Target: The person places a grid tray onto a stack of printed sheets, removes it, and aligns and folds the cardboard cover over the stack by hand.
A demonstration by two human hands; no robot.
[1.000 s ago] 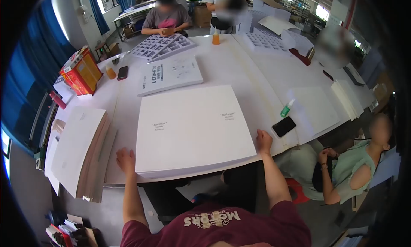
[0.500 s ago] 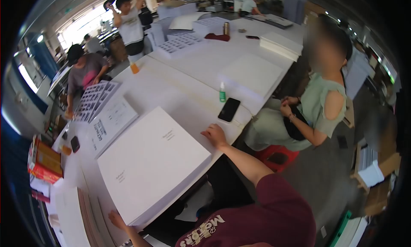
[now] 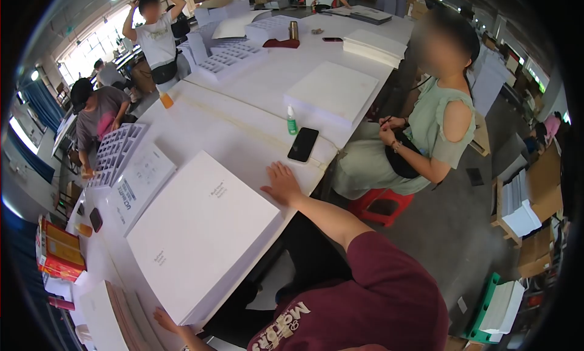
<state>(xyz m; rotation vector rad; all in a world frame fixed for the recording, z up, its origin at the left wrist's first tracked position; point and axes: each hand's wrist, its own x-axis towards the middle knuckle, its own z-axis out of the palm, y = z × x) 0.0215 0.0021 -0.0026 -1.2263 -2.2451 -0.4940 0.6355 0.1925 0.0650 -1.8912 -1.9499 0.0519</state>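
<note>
A thick stack of white printed sheets (image 3: 204, 229), with small text near two of its edges, lies squared on the table before me. My right hand (image 3: 281, 183) rests palm down on the tabletop beside the stack's right corner, fingers apart, holding nothing. At the stack's near left corner is my left hand (image 3: 165, 320), its fingers stretched out, with nothing visible in it. A black phone (image 3: 303, 145) and a small green-and-white bottle (image 3: 291, 121) stand just beyond my right hand. Past the stack's left side lies a printed white board or cover (image 3: 144, 183).
A seated co-worker (image 3: 407, 132) is on my right, on a red stool (image 3: 380, 205). Another co-worker (image 3: 100, 116) bends over gridded sheets (image 3: 115, 153) at left. More paper stacks (image 3: 331, 92) lie across the table. A bundle of boards (image 3: 112, 314) stands at lower left.
The view has shifted, so the table and stack sit slightly further left. My right hand now lies flatter with its fingers more spread. The stack keeps its place on the table.
</note>
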